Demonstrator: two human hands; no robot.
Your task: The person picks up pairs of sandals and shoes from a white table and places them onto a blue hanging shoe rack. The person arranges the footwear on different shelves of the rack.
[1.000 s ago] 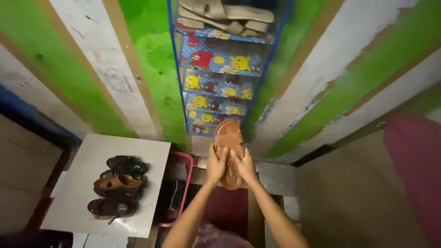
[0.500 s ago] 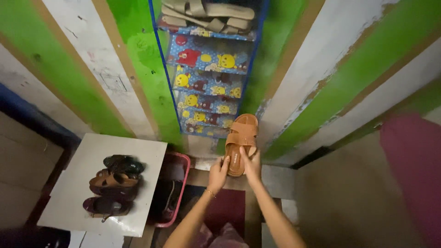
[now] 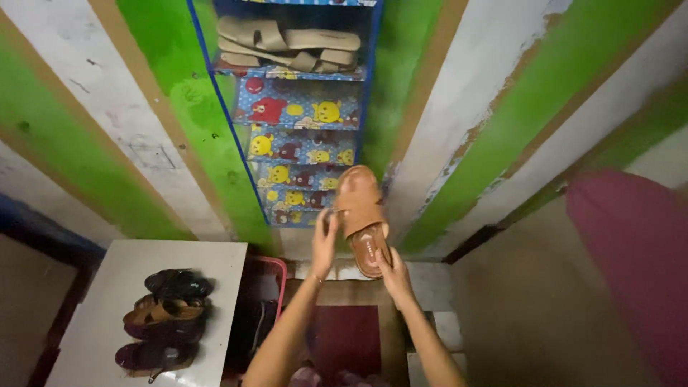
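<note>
I hold a tan leather sandal [image 3: 360, 208] out in front of me, toe pointing away toward a blue fabric shoe rack [image 3: 297, 136] printed with cartoon figures. My right hand [image 3: 393, 276] grips the sandal's heel from below. My left hand [image 3: 325, 240] has its fingers on the sandal's left edge beside the strap. Beige sandals [image 3: 287, 44] lie on an upper shelf of the rack.
Green, white and brown striped walls [image 3: 487, 107] meet behind the rack. A white board [image 3: 100, 322] at lower left carries dark and brown shoes [image 3: 161, 315]. A pink basket [image 3: 276, 276] with footwear stands beside it. A maroon mat [image 3: 347, 340] lies underfoot; magenta cloth [image 3: 638, 265] hangs at right.
The sandal has risen and moved toward the rack's lower shelves. My left hand slid from the heel up to the side near the strap. The view tilted upward.
</note>
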